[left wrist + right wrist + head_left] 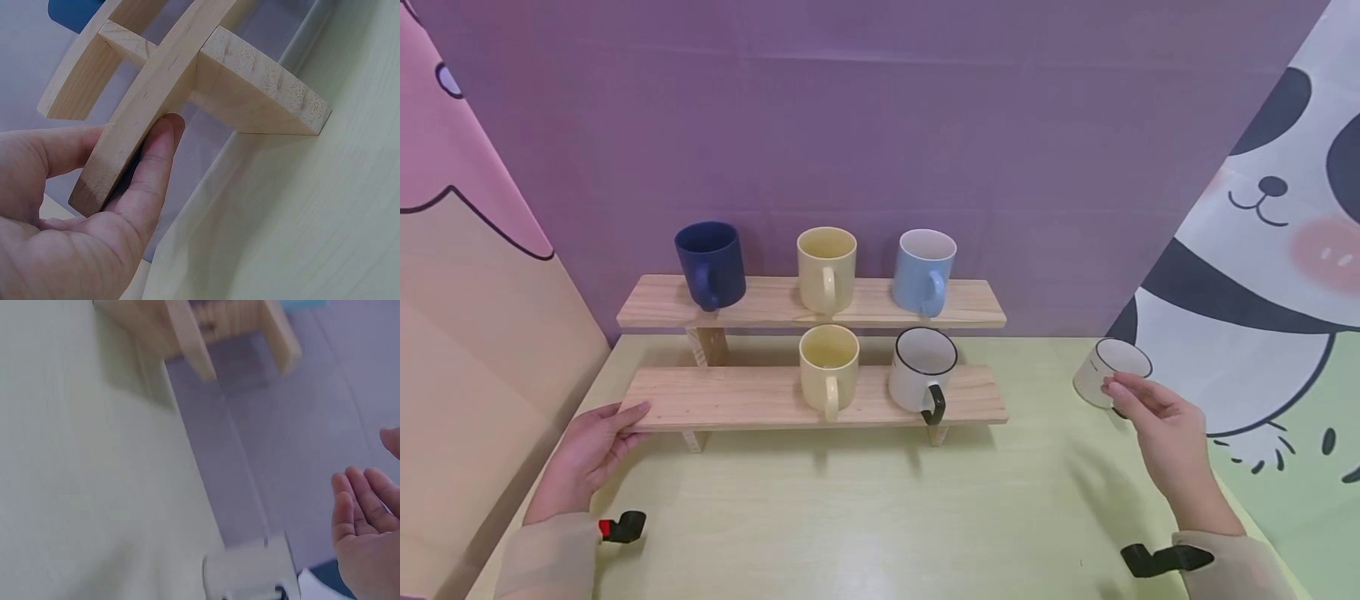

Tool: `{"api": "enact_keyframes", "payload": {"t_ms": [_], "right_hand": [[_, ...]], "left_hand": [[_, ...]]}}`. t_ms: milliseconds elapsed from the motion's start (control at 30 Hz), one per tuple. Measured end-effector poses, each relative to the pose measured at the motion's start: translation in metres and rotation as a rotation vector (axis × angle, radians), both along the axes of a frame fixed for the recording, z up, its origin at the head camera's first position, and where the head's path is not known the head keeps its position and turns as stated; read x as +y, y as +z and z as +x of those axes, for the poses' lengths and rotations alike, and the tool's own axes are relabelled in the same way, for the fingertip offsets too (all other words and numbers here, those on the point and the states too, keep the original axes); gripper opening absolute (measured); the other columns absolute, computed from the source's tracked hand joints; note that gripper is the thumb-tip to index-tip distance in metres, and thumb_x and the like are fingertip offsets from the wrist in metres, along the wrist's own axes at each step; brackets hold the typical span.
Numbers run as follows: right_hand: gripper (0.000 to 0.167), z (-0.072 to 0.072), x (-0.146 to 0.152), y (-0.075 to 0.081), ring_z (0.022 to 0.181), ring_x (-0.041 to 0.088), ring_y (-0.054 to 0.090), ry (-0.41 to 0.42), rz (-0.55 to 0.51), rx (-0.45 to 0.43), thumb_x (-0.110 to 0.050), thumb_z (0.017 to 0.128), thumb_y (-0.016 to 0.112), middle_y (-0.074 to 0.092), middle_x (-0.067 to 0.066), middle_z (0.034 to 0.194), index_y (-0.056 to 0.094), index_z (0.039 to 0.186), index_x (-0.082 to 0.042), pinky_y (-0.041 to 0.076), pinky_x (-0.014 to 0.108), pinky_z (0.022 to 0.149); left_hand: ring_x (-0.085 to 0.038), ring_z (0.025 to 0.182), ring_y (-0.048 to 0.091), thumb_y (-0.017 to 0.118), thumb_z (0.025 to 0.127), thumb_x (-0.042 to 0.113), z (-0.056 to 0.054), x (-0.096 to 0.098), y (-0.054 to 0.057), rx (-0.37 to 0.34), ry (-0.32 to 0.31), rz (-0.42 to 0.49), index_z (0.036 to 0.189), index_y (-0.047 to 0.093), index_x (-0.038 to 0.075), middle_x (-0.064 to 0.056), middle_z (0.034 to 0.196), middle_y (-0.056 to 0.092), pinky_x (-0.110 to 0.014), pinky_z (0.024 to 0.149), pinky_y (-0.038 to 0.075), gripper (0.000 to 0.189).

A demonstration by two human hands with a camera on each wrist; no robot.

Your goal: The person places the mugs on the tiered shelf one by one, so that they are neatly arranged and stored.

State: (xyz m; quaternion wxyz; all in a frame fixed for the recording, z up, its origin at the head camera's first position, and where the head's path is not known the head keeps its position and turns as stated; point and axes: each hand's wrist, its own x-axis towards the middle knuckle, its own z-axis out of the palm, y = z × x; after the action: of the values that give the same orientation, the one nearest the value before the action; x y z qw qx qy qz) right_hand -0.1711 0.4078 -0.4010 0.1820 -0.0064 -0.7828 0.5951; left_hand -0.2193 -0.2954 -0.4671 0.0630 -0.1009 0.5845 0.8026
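My left hand (587, 454) grips the left end of the lower board of a two-tier wooden shelf (715, 398). Its thumb lies over the board, and in the left wrist view the fingers (153, 172) curl beneath it. At the right, a white mug (1088, 383) with a dark rim stands on the table. My right hand (1172, 437) hovers in front of this mug, partly covering it in the head view. The right wrist view shows the fingers (362, 503) loosely bent, the thumb apart, nothing between them, and the mug (250, 572) clear of the hand.
On the upper board stand a dark blue mug (711, 267), a yellow mug (812, 279) and a light blue mug (913, 279). The lower board bears another yellow mug (816, 375) and a black-rimmed white mug (913, 379). A purple backdrop (887, 150) hangs behind the table (865, 517).
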Motion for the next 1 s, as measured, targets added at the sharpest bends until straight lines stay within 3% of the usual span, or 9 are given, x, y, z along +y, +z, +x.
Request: {"api": "enact_keyframes", "payload": {"t_ms": [267, 367, 467, 600, 667, 767, 833, 900, 1000], "right_hand": [[0.044, -0.003, 0.051, -0.012, 0.098, -0.004, 0.062, -0.203, 0.034, -0.139, -0.031, 0.098, 0.073, 0.072, -0.017, 0.105, 0.065, 0.134, -0.008, 0.043, 0.005, 0.084], [0.038, -0.008, 0.064, -0.017, 0.092, -0.003, 0.064, -0.276, -0.095, -0.139, -0.029, 0.095, 0.076, 0.073, -0.015, 0.099, 0.069, 0.128, -0.011, 0.044, 0.006, 0.081], [0.026, -0.014, 0.075, -0.025, 0.088, 0.001, 0.068, -0.298, -0.272, -0.079, -0.022, 0.093, 0.079, 0.074, -0.009, 0.095, 0.073, 0.115, -0.011, 0.050, 0.007, 0.079], [0.015, -0.024, 0.088, -0.035, 0.085, 0.002, 0.069, -0.258, -0.299, -0.087, -0.020, 0.094, 0.078, 0.073, -0.008, 0.093, 0.072, 0.106, -0.014, 0.053, 0.010, 0.077], [0.024, -0.029, 0.094, -0.039, 0.085, 0.000, 0.069, -0.234, -0.271, -0.134, -0.024, 0.094, 0.077, 0.072, -0.011, 0.093, 0.068, 0.112, -0.010, 0.054, 0.010, 0.076], [0.058, -0.035, 0.100, -0.045, 0.084, -0.004, 0.067, -0.222, -0.154, -0.229, -0.038, 0.095, 0.073, 0.069, -0.018, 0.091, 0.058, 0.133, 0.004, 0.054, 0.009, 0.073], [0.079, -0.039, 0.103, -0.048, 0.085, -0.005, 0.066, -0.198, -0.100, -0.274, -0.044, 0.096, 0.070, 0.067, -0.020, 0.091, 0.044, 0.144, 0.014, 0.054, 0.011, 0.075], [0.088, -0.043, 0.105, -0.052, 0.085, -0.006, 0.065, -0.174, -0.011, -0.306, -0.049, 0.098, 0.064, 0.066, -0.021, 0.092, 0.036, 0.146, 0.019, 0.055, 0.013, 0.076], [0.085, -0.048, 0.107, -0.058, 0.085, -0.004, 0.066, -0.125, 0.043, -0.312, -0.050, 0.102, 0.058, 0.068, -0.015, 0.092, 0.038, 0.141, 0.023, 0.056, 0.016, 0.079]], "left_hand": [[-0.011, 0.088, 0.070, 0.064, 0.102, 0.006, -0.001, 0.002, -0.001, -0.001, -0.011, -0.011, 0.145, 0.022, -0.019, -0.003, 0.096, 0.067, -0.028, 0.086, 0.057, 0.066], [-0.011, 0.088, 0.070, 0.064, 0.102, 0.006, -0.002, 0.001, 0.000, -0.003, -0.009, -0.007, 0.144, 0.024, -0.018, -0.003, 0.095, 0.067, -0.028, 0.085, 0.058, 0.063], [-0.012, 0.088, 0.070, 0.064, 0.102, 0.006, -0.002, 0.001, 0.000, -0.006, -0.006, 0.000, 0.144, 0.026, -0.018, -0.004, 0.095, 0.068, -0.028, 0.085, 0.058, 0.061], [-0.012, 0.088, 0.070, 0.063, 0.102, 0.005, -0.001, 0.001, 0.000, -0.001, -0.006, 0.007, 0.143, 0.026, -0.018, -0.004, 0.095, 0.068, -0.028, 0.086, 0.057, 0.060], [-0.012, 0.088, 0.070, 0.063, 0.101, 0.004, 0.000, 0.001, 0.001, 0.005, -0.006, 0.011, 0.141, 0.027, -0.018, -0.004, 0.095, 0.067, -0.028, 0.086, 0.058, 0.058], [-0.012, 0.088, 0.070, 0.063, 0.102, 0.003, 0.000, 0.001, 0.002, 0.007, -0.007, 0.017, 0.137, 0.032, -0.016, -0.005, 0.095, 0.067, -0.028, 0.085, 0.058, 0.051], [-0.012, 0.087, 0.070, 0.062, 0.102, 0.003, 0.001, 0.001, 0.002, 0.006, -0.005, 0.026, 0.134, 0.034, -0.015, -0.006, 0.095, 0.067, -0.028, 0.085, 0.058, 0.046], [-0.012, 0.087, 0.070, 0.062, 0.102, 0.002, 0.001, 0.001, 0.002, 0.004, -0.003, 0.031, 0.132, 0.036, -0.014, -0.006, 0.095, 0.067, -0.027, 0.085, 0.058, 0.043], [-0.012, 0.086, 0.070, 0.062, 0.102, 0.003, 0.001, 0.001, 0.002, 0.004, 0.000, 0.025, 0.132, 0.036, -0.014, -0.006, 0.095, 0.066, -0.027, 0.085, 0.058, 0.044]]}}
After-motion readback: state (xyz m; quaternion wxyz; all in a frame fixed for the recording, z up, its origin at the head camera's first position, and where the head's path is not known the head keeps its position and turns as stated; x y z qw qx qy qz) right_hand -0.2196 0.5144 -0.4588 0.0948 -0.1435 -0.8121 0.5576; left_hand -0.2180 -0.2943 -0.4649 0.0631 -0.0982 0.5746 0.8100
